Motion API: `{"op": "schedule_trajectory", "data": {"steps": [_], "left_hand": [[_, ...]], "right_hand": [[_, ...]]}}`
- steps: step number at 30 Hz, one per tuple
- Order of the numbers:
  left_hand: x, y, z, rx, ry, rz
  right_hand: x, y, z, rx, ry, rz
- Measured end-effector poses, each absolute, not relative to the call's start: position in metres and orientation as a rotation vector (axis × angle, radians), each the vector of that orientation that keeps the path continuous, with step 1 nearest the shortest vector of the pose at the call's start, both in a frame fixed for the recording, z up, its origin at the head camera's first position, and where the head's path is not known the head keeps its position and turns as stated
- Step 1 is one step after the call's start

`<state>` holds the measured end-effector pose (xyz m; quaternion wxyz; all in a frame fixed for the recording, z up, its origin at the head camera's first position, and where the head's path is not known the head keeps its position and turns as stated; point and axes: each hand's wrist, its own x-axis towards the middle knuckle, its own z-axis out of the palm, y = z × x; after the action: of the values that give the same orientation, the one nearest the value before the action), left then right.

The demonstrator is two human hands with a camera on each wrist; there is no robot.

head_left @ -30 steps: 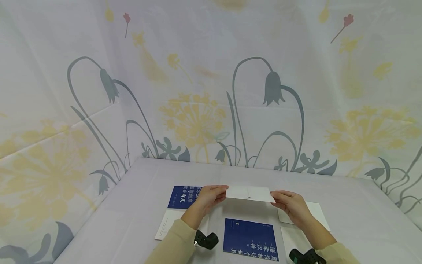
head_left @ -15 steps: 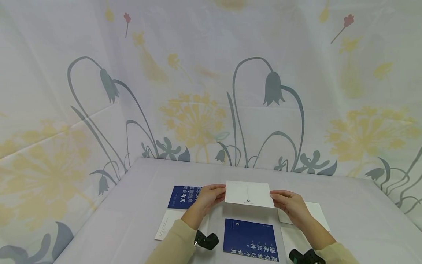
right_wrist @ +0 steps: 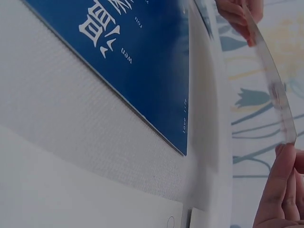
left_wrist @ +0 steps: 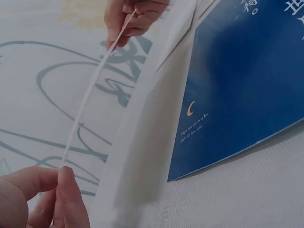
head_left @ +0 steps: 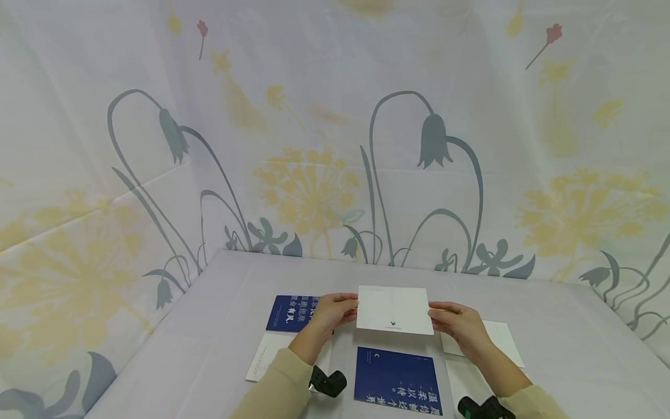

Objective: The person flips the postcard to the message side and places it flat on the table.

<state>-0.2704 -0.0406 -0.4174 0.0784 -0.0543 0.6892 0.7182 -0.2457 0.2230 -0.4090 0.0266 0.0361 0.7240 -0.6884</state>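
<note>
Held above the table is a white postcard (head_left: 395,309), its pale side with a thin centre line and a small dark mark facing the head camera. My left hand (head_left: 335,314) pinches its left edge between thumb and fingers. At the opposite edge, my right hand (head_left: 458,323) pinches it the same way. Both wrist views show the postcard (left_wrist: 90,95) nearly edge-on, and it bows slightly in the right wrist view. Below it on the table lies a dark blue card (head_left: 399,379) with white characters and a small yellow moon.
On the left lie another blue card (head_left: 285,313) and a white card (head_left: 267,355), partly hidden by my left arm. Two white cards, one farther back (head_left: 505,337) and one nearer (head_left: 463,378), lie under my right arm. A flower-patterned curtain (head_left: 335,145) hangs behind the table.
The postcard was tipped almost flat a second ago; it has since tilted up so its white face shows more fully. Both hands keep their hold and have hardly moved.
</note>
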Motion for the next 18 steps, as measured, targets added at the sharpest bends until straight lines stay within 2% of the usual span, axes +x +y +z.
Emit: {"op": "schedule_trajectory", "data": {"steps": [18], "left_hand": [[-0.2691, -0.0427, -0.4213, -0.029, 2.21, 2.009]], "right_hand": [[-0.2458, 0.2179, -0.4162, 0.141, 2.435, -1.962]]}}
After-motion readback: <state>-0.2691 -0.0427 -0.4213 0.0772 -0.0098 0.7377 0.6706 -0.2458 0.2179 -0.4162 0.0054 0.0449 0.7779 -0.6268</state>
